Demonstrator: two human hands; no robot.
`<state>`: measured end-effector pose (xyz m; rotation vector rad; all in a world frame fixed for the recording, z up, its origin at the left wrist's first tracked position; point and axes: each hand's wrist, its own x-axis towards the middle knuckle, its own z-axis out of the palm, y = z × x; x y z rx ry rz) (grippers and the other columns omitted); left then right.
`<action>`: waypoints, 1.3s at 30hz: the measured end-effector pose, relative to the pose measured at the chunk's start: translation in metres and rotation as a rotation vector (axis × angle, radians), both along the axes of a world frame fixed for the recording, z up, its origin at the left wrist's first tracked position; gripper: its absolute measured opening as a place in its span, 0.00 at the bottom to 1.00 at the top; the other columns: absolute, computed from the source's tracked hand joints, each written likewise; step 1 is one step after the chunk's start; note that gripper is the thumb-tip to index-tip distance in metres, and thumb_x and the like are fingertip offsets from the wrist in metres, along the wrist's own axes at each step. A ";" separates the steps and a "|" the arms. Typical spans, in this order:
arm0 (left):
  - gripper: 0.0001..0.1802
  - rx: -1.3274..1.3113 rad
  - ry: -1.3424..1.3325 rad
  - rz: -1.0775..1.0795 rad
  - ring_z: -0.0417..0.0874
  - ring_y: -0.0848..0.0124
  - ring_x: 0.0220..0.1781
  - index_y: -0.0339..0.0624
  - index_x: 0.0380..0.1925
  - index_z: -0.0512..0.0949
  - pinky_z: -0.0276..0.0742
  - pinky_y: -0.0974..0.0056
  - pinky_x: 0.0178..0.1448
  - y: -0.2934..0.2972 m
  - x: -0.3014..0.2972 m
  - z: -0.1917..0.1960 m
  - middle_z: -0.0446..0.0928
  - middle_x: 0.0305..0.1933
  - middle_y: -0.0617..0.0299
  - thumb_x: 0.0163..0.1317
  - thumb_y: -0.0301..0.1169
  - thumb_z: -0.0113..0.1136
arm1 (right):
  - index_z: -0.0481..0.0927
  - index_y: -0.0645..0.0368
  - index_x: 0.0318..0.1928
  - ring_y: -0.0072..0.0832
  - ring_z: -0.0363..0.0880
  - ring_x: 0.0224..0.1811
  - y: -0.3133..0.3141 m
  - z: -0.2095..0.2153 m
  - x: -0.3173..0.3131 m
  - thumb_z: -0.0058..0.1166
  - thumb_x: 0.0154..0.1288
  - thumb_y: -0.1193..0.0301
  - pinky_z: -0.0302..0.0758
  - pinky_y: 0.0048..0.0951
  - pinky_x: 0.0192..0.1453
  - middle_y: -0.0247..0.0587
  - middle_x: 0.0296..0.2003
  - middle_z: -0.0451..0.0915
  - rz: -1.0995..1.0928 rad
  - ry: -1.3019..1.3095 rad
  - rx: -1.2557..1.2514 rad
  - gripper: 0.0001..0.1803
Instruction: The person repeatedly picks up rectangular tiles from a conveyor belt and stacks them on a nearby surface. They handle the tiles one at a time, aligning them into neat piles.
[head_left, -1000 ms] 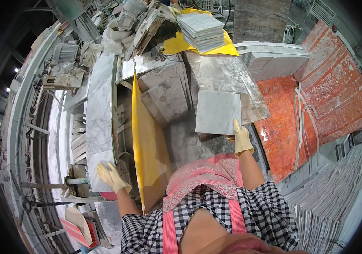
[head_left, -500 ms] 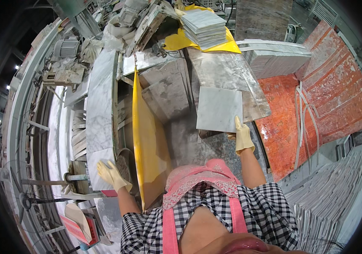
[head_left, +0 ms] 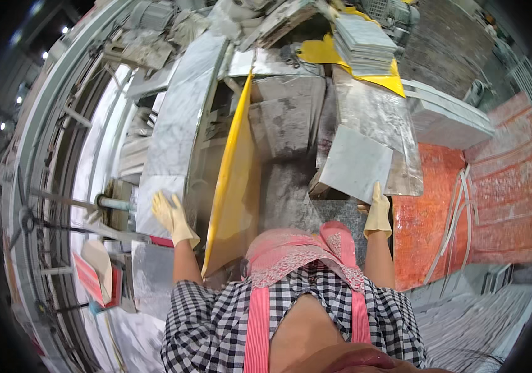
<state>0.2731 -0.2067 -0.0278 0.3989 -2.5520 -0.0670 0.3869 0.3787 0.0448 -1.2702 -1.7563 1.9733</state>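
Observation:
My right hand (head_left: 378, 214), in a cream rubber glove, grips the near right corner of a square grey-white marble tile (head_left: 358, 163). The thumb lies on its upper face and the other fingers are mostly hidden beneath. The tile sits at an angle, its far right part overlapping a worn metal-grey board (head_left: 381, 115); whether they touch I cannot tell. My left hand (head_left: 173, 214), gloved alike, rests with fingers spread on a pale marble piece (head_left: 154, 184) at the near end of a long veined marble strip (head_left: 182, 112). A yellow sheet (head_left: 235, 168) stands upright between my hands.
A stack of marble tiles (head_left: 365, 46) sits on yellow cloth (head_left: 319, 53) at the far end of the board. To the right are more stacked slabs (head_left: 449, 121) and an orange sheet (head_left: 424, 211) with loose straps (head_left: 455, 217). Machine rails (head_left: 27, 168) run along the left.
The view has shifted, so the surroundings appear further right. The tile in my right hand has turned clockwise. My left hand stays on the pale marble piece.

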 end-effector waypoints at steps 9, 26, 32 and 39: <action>0.33 0.149 -0.017 -0.109 0.70 0.48 0.73 0.37 0.66 0.75 0.61 0.44 0.77 -0.039 0.014 0.007 0.74 0.70 0.44 0.67 0.48 0.61 | 0.77 0.69 0.53 0.29 0.82 0.22 0.001 0.003 0.003 0.53 0.71 0.38 0.79 0.25 0.25 0.47 0.36 0.84 -0.013 0.014 0.028 0.39; 0.45 0.299 -0.264 0.448 0.82 0.39 0.58 0.31 0.66 0.71 0.77 0.43 0.62 -0.071 0.058 0.028 0.80 0.57 0.34 0.66 0.61 0.60 | 0.77 0.67 0.52 0.27 0.81 0.20 0.015 -0.009 0.003 0.55 0.72 0.40 0.79 0.24 0.22 0.45 0.32 0.84 -0.051 -0.070 0.053 0.37; 0.49 1.262 0.117 0.465 0.83 0.51 0.58 0.27 0.66 0.71 0.78 0.48 0.62 -0.042 0.092 0.026 0.80 0.60 0.45 0.59 0.59 0.70 | 0.78 0.66 0.53 0.27 0.83 0.24 0.028 -0.011 0.009 0.57 0.72 0.42 0.81 0.26 0.27 0.42 0.33 0.83 0.033 0.075 -0.151 0.35; 0.67 1.457 -0.306 0.382 0.75 0.53 0.68 0.30 0.73 0.66 0.66 0.54 0.75 -0.050 0.124 0.020 0.70 0.74 0.51 0.51 0.80 0.60 | 0.80 0.68 0.51 0.28 0.81 0.30 0.032 0.016 0.025 0.55 0.71 0.40 0.79 0.29 0.35 0.39 0.36 0.82 0.014 0.054 -0.042 0.37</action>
